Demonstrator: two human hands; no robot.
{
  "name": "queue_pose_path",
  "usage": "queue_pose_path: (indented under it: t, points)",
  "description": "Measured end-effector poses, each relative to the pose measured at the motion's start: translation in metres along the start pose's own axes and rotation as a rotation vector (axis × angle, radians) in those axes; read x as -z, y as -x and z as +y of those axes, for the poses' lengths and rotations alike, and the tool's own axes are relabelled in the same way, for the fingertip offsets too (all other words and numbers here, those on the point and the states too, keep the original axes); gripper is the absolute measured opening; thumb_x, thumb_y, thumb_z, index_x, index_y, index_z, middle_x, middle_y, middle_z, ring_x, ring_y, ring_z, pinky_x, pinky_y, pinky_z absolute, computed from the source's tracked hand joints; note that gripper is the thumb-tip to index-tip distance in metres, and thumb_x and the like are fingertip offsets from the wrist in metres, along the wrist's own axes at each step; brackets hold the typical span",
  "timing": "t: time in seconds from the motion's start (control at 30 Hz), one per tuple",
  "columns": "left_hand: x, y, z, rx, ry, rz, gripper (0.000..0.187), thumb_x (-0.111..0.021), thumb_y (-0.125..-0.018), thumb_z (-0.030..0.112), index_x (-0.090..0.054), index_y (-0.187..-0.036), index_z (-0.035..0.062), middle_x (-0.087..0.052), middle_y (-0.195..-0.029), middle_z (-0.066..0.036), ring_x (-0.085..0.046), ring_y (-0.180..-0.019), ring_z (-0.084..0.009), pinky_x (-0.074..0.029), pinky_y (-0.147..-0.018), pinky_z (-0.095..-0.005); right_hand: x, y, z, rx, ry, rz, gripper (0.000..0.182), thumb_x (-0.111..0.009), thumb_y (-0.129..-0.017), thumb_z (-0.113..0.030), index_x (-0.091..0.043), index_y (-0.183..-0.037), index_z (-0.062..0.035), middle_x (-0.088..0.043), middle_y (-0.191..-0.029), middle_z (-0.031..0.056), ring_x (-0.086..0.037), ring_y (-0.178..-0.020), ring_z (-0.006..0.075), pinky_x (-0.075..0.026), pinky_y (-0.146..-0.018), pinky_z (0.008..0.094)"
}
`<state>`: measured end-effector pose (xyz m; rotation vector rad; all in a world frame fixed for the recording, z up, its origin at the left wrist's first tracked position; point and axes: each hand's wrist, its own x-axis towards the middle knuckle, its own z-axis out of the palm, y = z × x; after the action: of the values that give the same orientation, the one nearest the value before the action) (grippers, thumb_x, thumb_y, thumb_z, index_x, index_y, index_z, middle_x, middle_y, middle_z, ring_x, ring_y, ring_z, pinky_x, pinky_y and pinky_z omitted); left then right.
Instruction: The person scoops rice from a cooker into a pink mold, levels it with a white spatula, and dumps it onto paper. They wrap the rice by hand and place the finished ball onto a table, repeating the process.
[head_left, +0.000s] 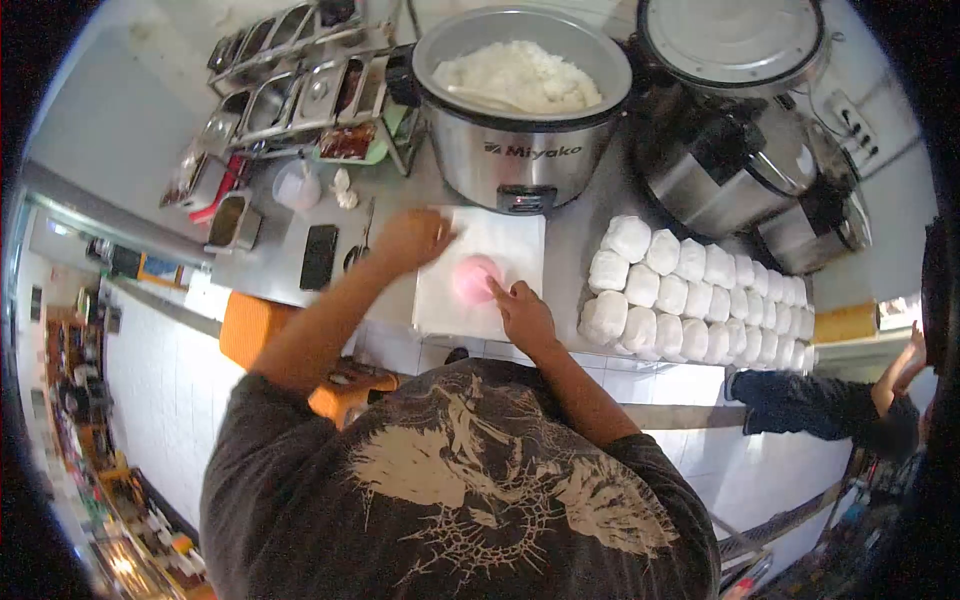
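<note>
On the metal counter's (566, 262) white paper (515, 235), a round pink object (470, 283) is touched by the right hand's (525, 313) extended fingers; left hand's (412, 240) grip unclear.

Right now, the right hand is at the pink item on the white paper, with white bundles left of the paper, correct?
Not left: the head view shows the white bundles right of the white paper. The right hand is at the pink item.

Dark T-shirt (460, 490), pale jagged print (410, 465), short sleeves (272, 412)
</note>
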<state>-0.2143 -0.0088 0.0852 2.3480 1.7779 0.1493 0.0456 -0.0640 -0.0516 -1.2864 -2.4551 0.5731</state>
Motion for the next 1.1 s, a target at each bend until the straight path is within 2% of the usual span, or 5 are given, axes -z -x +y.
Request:
queue_pose_path:
  t: [0.2, 0.53, 0.83, 0.93, 1.1]
  points:
    - [-0.158, 0.114, -0.081, -0.189, 0.087, -0.059, 0.051, -0.065, -0.092, 0.038, -0.056, -0.142, 0.0273, -0.031, -0.161, -0.009, -0.03, -0.146, -0.0326, -0.025, -0.113, -0.0625, -0.014, 0.0, -0.017, -0.092, -0.015, 0.094, 0.058, -0.056, -0.091, -0.009, -0.05, -0.147, -0.0237, -0.055, -0.097, 0.0114, -0.061, -0.087, 0.0302, -0.055, -0.077, 0.0428]
    - [-0.162, 0.105, -0.085, -0.111, 0.356, 0.116, 0.022, -0.067, -0.091, 0.032, -0.078, -0.108, 0.024, -0.049, -0.146, -0.005, -0.04, -0.136, -0.0274, -0.024, -0.109, -0.0588, -0.023, 0.001, -0.04, -0.198, -0.086, 0.26, 0.056, -0.058, -0.092, -0.008, -0.052, -0.146, -0.0204, -0.058, -0.096, 0.0145, -0.063, -0.086, 0.0312, -0.054, -0.076, 0.0406]
    - [-0.179, 0.075, -0.077, 0.014, 0.89, 0.18, 0.013, -0.065, -0.095, 0.013, -0.07, -0.097, 0.0014, -0.067, -0.102, -0.012, -0.069, -0.078, -0.024, -0.057, -0.07, -0.0361, 0.0, -0.018, 0.05, -0.516, 0.209, 0.432, 0.055, -0.059, -0.094, -0.013, -0.047, -0.147, -0.0088, -0.06, -0.114, 0.0223, -0.056, -0.107, 0.0392, -0.044, -0.096, 0.047]
    - [-0.164, 0.074, -0.062, 0.389, 1.482, -0.063, 0.014, -0.064, -0.096, 0.01, -0.066, -0.105, 0.0001, -0.065, -0.104, -0.011, -0.068, -0.087, -0.0203, -0.06, -0.079, -0.0334, 0.01, -0.019, 0.033, -0.296, 0.38, 0.459, 0.072, -0.071, -0.087, -0.025, -0.041, -0.147, 0.0005, -0.053, -0.136, 0.0232, -0.049, -0.124, 0.0408, -0.036, -0.108, 0.0514]
    - [-0.142, 0.08, -0.054, 0.19, 1.351, -0.013, 0.03, -0.073, -0.09, 0.014, -0.064, -0.117, 0.0034, -0.065, -0.109, -0.012, -0.066, -0.091, -0.0217, -0.059, -0.085, -0.0347, 0.028, -0.031, -0.031, 0.051, 0.183, 0.222, 0.089, -0.083, -0.074, -0.028, -0.041, -0.147, 0.0009, -0.052, -0.139, 0.0203, -0.05, -0.123, 0.0414, -0.038, -0.108, 0.0484]
